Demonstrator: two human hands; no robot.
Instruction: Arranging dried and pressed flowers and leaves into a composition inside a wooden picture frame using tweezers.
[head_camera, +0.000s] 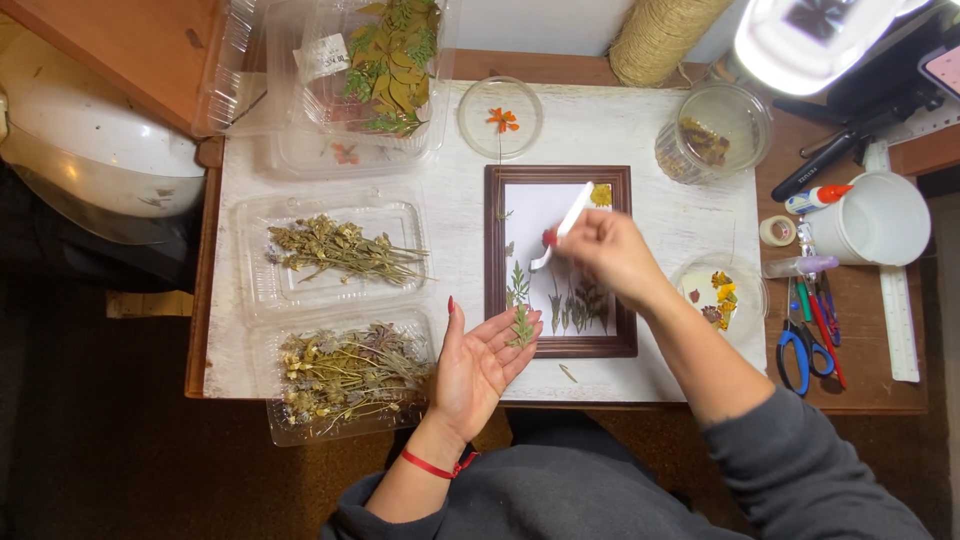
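A brown picture frame lies on the white table mat with white paper inside and several pressed green sprigs and a yellow flower on it. My right hand is over the frame and holds white tweezers pointing down at the paper. My left hand rests palm up at the frame's lower left corner, fingers spread, with a small pressed green leaf lying on the fingertips.
Clear plastic trays hold dried plants, dried flower heads and green leaves at left. A glass dish with an orange flower, a jar, a white cup, scissors, a ruler and a twine spool are around.
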